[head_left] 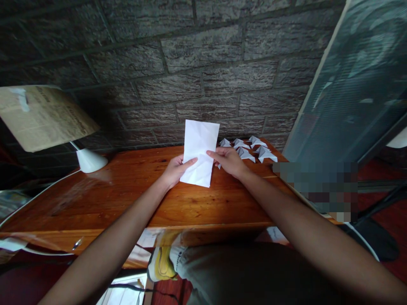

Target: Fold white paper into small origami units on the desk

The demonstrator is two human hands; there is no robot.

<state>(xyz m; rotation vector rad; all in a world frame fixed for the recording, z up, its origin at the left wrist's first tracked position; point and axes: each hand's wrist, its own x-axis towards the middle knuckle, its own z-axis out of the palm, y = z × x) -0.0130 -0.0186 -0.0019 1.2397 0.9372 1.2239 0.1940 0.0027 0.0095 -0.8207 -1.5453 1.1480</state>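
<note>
A white sheet of paper [199,142], apparently folded, is held upright above the wooden table, with faint creases on its face. My left hand [176,170] grips its lower left edge, thumb across the front and fingers behind. At the right edge, my right hand [229,161] pinches the paper, its thumb on the front. Just beyond my right hand sit several folded paper pieces [267,153] with pointed tips, grouped at the back right of the table.
The wooden table [127,190] stands against a stone-block wall [203,51]. At the left is a lamp [90,160] with a brown paper shade and a trailing white cord. A translucent ribbed panel [333,106] rises on the right. My legs and a yellow shoe [163,262] are below the table's front edge.
</note>
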